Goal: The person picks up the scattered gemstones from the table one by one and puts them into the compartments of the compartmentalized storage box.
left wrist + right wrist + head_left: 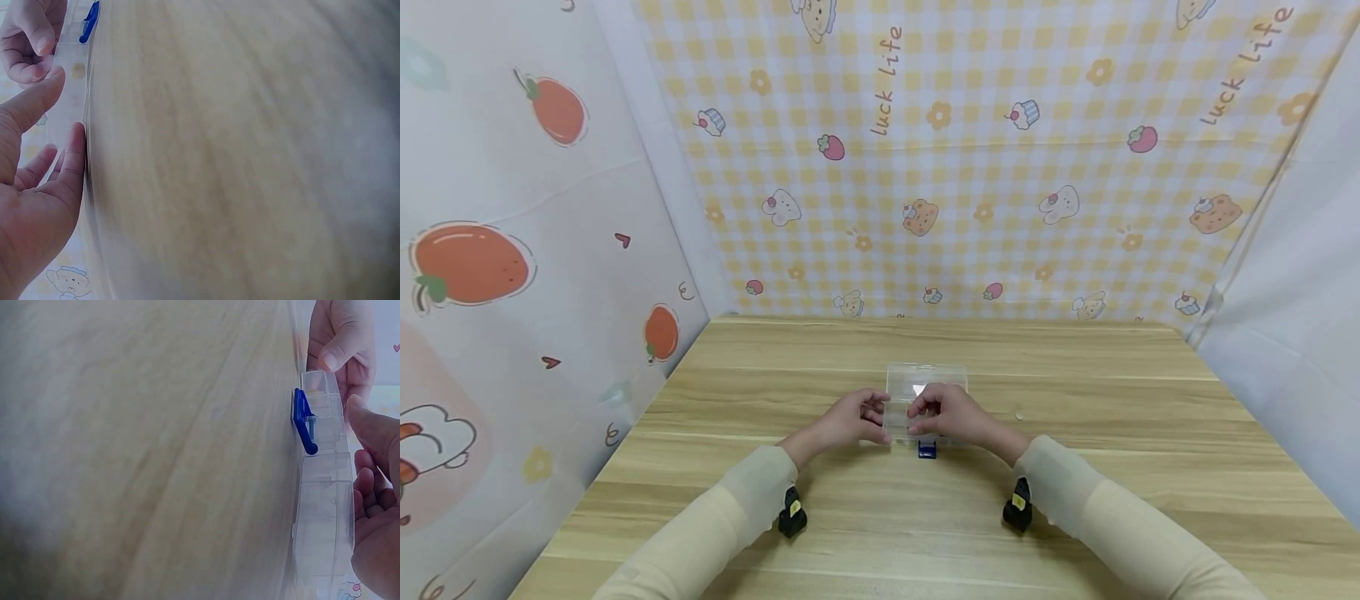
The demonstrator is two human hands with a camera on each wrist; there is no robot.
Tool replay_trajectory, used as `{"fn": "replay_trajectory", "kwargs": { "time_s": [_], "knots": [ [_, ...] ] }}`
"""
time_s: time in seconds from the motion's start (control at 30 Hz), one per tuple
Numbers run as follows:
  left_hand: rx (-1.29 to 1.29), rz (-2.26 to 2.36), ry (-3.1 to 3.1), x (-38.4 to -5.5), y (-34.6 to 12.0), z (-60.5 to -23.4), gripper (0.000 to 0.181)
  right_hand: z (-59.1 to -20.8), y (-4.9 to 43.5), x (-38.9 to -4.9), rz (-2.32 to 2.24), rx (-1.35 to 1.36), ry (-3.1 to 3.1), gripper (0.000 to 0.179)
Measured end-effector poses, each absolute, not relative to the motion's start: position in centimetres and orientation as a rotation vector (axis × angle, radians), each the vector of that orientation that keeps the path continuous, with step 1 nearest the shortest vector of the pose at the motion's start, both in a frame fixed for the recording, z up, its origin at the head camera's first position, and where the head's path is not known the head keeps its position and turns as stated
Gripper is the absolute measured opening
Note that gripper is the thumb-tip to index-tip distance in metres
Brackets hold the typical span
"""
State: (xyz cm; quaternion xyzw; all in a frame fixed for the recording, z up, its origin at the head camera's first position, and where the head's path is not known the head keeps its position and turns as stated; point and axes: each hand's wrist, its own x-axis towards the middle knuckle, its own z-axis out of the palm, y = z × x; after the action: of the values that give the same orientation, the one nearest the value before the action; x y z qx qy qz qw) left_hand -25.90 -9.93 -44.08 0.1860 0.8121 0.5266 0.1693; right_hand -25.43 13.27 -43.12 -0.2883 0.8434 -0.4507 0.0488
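A clear plastic box point(897, 421) with its lid point(925, 377) raised at the back lies on the wooden table. A blue latch point(927, 450) is on its front side. My left hand point(859, 417) is at the box's left end, its fingertips right at the wall, thumb toward the front. My right hand point(951, 412) bends over the box's middle, thumb and forefinger pointing left with a gap between them. In the right wrist view, the latch point(304, 422) tilts away from the box wall. I cannot tell whether the right fingers hold something small.
A small pale round thing point(1018, 416) lies on the table point(1075, 358) to the right of the box. Patterned cloth point(955, 167) hangs behind the table, with more cloth at both sides. Black wrist cameras sit under both sleeves.
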Motion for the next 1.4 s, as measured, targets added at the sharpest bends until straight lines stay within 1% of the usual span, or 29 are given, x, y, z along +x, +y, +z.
{"fn": "replay_trajectory", "kwargs": {
  "time_s": [0.43,0.67,0.87,1.0,1.27,1.4],
  "knots": [
    [0.514,1.505,2.299,-26.0,-9.9,-44.1,0.068,-43.0,13.5,-25.5,-1.373,-0.882,2.581,0.017],
    [0.508,1.507,2.301,-26.0,-9.9,-44.1,0.067,-42.1,14.4,-25.5,-1.353,-0.875,2.641,0.016],
    [0.495,1.511,2.305,-25.8,-9.8,-44.1,0.068,-40.8,15.9,-25.5,-1.325,-0.856,2.731,0.015],
    [0.493,1.515,2.302,-25.8,-9.8,-44.0,0.068,-40.3,17.3,-25.5,-1.325,-0.781,2.765,0.015],
    [0.499,1.522,2.286,-25.8,-9.9,-43.9,0.068,-40.1,20.1,-24.9,-1.34,-0.651,2.793,0.021],
    [0.493,1.52,2.285,-25.7,-9.9,-43.9,0.068,-40.3,21.3,-24.5,-1.347,-0.643,2.795,0.018]
  ]
}}
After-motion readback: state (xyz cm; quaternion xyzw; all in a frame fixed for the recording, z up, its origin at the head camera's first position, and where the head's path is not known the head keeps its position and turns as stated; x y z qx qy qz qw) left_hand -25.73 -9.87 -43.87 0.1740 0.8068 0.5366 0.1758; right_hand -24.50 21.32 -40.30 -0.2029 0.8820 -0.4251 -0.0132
